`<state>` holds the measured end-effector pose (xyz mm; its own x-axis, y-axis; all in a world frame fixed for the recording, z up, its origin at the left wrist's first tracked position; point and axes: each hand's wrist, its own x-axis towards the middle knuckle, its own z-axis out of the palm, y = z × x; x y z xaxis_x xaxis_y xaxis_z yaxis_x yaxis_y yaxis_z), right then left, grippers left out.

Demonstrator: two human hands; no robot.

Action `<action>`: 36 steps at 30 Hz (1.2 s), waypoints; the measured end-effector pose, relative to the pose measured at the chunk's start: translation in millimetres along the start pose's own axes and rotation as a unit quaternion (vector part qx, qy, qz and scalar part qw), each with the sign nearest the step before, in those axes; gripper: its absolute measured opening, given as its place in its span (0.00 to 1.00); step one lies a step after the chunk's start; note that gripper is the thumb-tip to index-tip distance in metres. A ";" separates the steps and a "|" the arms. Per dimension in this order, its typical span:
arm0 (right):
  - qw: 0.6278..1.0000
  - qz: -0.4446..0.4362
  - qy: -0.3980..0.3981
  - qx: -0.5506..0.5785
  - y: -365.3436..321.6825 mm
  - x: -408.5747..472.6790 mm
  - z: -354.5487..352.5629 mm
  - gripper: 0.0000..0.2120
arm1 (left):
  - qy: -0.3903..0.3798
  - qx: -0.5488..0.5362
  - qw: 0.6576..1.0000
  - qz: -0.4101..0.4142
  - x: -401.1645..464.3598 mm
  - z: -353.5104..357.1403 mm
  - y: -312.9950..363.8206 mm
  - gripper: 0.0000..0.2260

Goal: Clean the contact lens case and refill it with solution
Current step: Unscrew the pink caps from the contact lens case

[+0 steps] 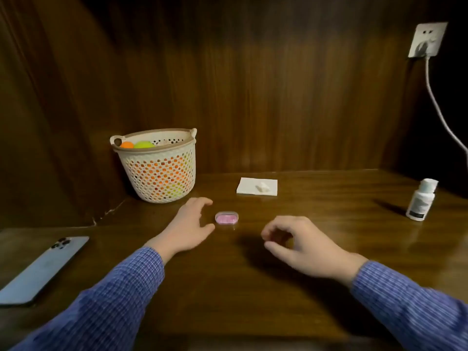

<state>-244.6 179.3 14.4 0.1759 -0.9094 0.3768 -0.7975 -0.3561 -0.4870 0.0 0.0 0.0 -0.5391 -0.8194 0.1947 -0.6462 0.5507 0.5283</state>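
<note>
Desk centre: lens case (226,218) shut, untouched. Left grip (188,228) apart, empty; right grip (295,243) loosely curled, empty. Risk: case skids toward 12 o'clock on slick desk (316,214).

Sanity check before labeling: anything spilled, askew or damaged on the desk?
Nothing stands out. Contact lens case lies flat and closed, solution bottle stands upright and capped, tissue lies flat. No spills on the desk.

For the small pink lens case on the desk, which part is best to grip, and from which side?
Probably pinch the lens case across its short width, front and back edges. It lies flat, closed, long axis left to right. Come from its left: the open left hand is already beside it, thumb and fingers spread.
</note>
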 end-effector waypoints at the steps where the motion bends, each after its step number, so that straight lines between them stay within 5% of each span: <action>1: 1.000 0.005 0.008 0.000 6.3 11.8 6.4 0.08 | -0.015 -0.005 1.000 0.003 5.4 4.7 0.0 0.29; 5: 0.999 0.040 0.012 -0.027 24.6 54.9 26.2 0.11 | -0.055 -0.005 0.998 0.004 25.0 26.0 0.7 0.29; 14: 0.997 -0.006 0.005 -0.079 59.9 73.3 42.8 0.14 | -0.052 -0.077 0.992 0.090 34.5 57.3 13.2 0.12; 20: 0.998 -0.015 0.003 -0.065 61.4 66.5 25.1 0.16 | -0.038 -0.203 0.978 0.037 34.6 67.8 18.4 0.11; 36: 0.992 -0.039 0.022 -0.119 48.7 68.7 27.5 0.14 | -0.040 -0.279 0.959 -0.005 37.0 64.8 20.0 0.14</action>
<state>-255.6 93.6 -5.1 0.2221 -0.8689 0.4424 -0.8966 -0.3603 -0.2575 -67.9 -9.0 -35.8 -0.5887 -0.7969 0.1357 -0.2735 0.3543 0.8942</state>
